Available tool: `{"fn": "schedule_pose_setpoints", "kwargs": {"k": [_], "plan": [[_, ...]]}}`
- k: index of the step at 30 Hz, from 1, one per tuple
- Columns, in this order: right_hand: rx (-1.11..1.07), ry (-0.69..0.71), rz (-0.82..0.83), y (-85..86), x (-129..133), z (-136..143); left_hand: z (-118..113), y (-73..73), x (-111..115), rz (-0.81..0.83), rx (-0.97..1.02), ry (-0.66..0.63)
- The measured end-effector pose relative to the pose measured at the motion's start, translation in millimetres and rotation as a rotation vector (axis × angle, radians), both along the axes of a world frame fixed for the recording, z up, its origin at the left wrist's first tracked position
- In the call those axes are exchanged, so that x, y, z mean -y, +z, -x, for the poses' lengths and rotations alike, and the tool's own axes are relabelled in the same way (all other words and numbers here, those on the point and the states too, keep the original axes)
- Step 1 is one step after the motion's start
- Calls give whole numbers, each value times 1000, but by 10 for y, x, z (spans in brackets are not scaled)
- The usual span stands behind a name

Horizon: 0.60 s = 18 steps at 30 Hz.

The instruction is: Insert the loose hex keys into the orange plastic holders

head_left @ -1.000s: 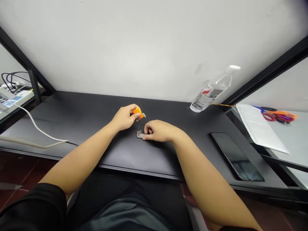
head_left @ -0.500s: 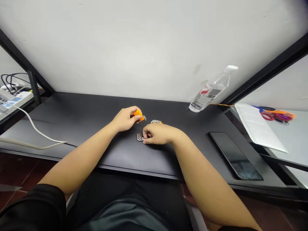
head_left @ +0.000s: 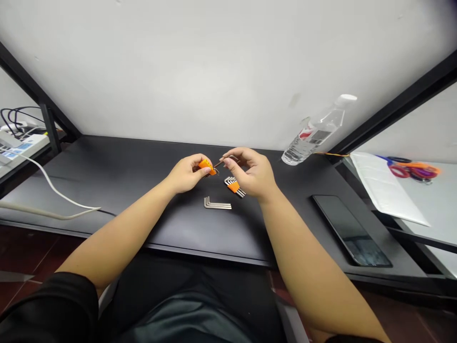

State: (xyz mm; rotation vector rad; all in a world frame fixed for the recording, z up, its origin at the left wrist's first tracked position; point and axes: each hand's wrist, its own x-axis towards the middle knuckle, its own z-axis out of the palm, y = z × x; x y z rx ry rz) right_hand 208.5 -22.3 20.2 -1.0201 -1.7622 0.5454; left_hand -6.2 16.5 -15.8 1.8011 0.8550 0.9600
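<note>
My left hand (head_left: 187,174) is closed on an orange hex key holder (head_left: 206,165), with a few short key ends poking out at its right side. Between the fingertips of my right hand (head_left: 252,172) is a single L-shaped hex key (head_left: 220,162), its tip at the holder's right edge; whether it sits in a slot I cannot tell. Below my hands, loose hex keys (head_left: 218,206) lie side by side on the black table (head_left: 171,224). Just left of my right wrist lies a second orange holder (head_left: 234,186) filled with several hex keys.
A water bottle (head_left: 314,133) leans in view at the back right. A phone (head_left: 352,231) lies on the right of the table. Beyond it are a white padded envelope (head_left: 385,190) and scissors (head_left: 400,171). White cables (head_left: 53,190) cross the left side.
My right hand has lifted from the loose hex keys with one in its fingers and moved up to the holder in my left hand. The second holder is now uncovered.
</note>
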Motion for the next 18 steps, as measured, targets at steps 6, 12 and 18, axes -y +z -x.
{"fn": "schedule_pose_setpoints", "kwargs": {"k": [6, 12, 18], "plan": [[-45, 28, 84, -53, -32, 33, -16, 21, 28, -9, 25, 11], [47, 9, 70, -77, -21, 98, -41, 36, 53, -58, 2, 84], [256, -87, 26, -28, -42, 30, -26, 28, 34, -41, 13, 149]]}}
